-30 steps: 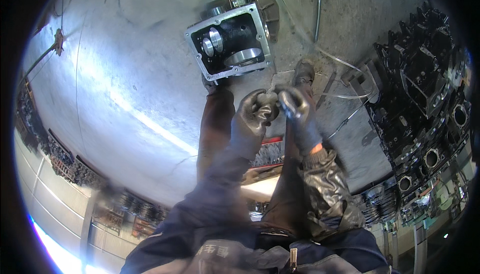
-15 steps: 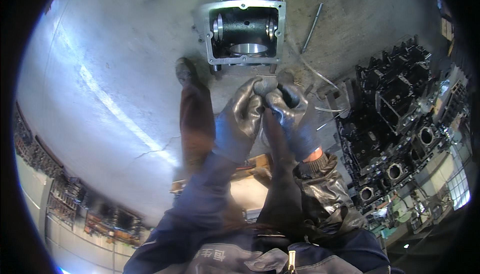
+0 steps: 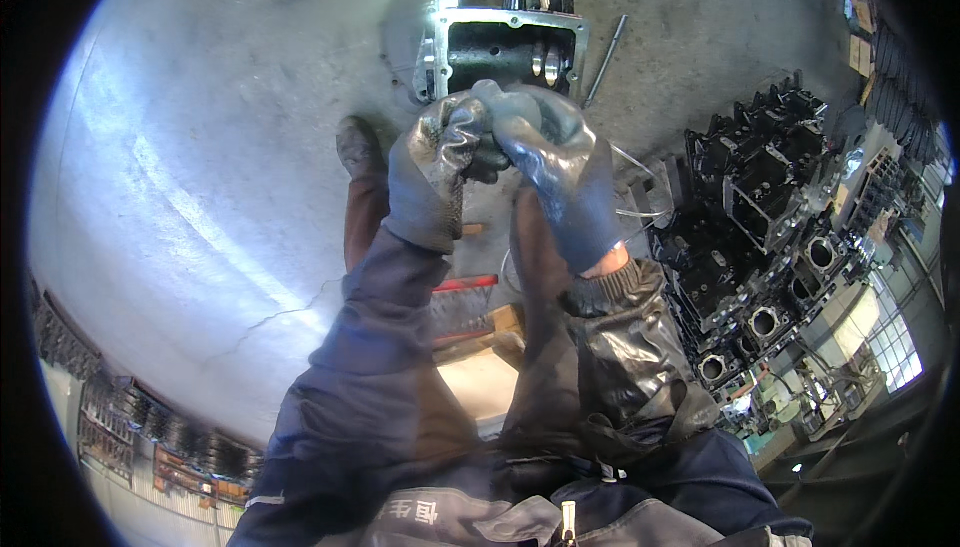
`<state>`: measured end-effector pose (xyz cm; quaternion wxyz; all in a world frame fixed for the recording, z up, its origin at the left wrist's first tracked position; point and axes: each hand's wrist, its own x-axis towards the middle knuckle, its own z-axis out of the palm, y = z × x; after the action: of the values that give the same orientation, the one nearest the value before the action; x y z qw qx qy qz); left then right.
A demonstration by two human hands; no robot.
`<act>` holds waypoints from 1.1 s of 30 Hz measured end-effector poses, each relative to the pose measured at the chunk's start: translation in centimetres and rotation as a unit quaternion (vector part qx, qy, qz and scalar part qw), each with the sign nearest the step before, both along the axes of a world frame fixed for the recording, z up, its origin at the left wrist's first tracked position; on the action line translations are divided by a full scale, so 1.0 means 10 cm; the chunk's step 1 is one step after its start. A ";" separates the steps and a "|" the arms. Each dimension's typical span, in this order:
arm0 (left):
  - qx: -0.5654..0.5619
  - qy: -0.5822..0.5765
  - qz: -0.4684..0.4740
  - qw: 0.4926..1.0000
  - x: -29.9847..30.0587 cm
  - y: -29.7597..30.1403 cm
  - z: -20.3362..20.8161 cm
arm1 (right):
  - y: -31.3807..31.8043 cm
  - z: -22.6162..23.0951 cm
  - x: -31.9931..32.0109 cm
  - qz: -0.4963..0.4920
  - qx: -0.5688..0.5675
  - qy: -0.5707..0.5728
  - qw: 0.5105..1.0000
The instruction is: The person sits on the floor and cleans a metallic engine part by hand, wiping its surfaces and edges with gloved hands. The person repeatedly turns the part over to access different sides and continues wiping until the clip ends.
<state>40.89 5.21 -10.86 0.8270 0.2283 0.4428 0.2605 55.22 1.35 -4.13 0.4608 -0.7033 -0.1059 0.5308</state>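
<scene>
Both my hands are gloved and raised together just in front of a cast metal housing (image 3: 582, 47). My left hand (image 3: 445, 142) is closed, with its fingers curled at the edge of a small, pale grey, rounded piece (image 3: 522, 105). My right hand (image 3: 555, 152) pinches that piece between thumb and fingers. Its exact kind does not show. The housing has a bright machined rim with bolt holes and a dark hollow inside. My gloves cover its lower edge.
A metal rod (image 3: 606, 60) lies on the concrete floor right of the housing. Dark engine blocks (image 3: 745, 247) are stacked at the right, and a thin clear hose (image 3: 640, 164) runs toward them. Between my legs are a red-edged object (image 3: 465, 284) and a pale box (image 3: 478, 382).
My hands have moved forward and up with the grey piece, now covering the housing's near edge. The view has shifted, bringing the red-edged object between my legs into sight.
</scene>
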 end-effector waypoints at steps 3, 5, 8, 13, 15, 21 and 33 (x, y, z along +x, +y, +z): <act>-0.015 0.031 0.045 0.998 0.10 -0.13 -0.08 | 0.10 -0.07 0.04 0.020 -0.025 -0.008 0.999; 0.071 0.095 0.031 0.992 0.13 -0.10 -0.17 | 0.19 -0.15 0.08 0.066 -0.061 -0.066 0.994; 0.247 0.194 0.014 0.949 0.14 0.18 -0.39 | 0.34 -0.31 0.20 0.203 -0.165 -0.224 0.939; 0.614 0.391 -0.086 0.681 0.25 0.92 -0.79 | 0.70 -0.70 0.34 0.409 -0.271 -0.390 0.779; 0.646 0.394 -0.162 0.633 0.33 1.13 -0.94 | 0.81 -0.81 0.34 0.470 -0.280 -0.403 0.733; 0.397 0.252 -0.334 0.817 0.31 1.29 -1.19 | 1.04 -1.23 0.24 0.602 -0.316 -0.351 0.644; 0.252 0.051 -0.259 0.931 -0.06 1.37 -1.57 | 0.87 -2.20 0.41 0.544 -0.329 -0.361 0.682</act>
<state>40.28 18.96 -26.58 0.7572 0.5487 0.3302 0.1284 59.37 10.05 -26.10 -0.2444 -0.7655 -0.4465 0.3936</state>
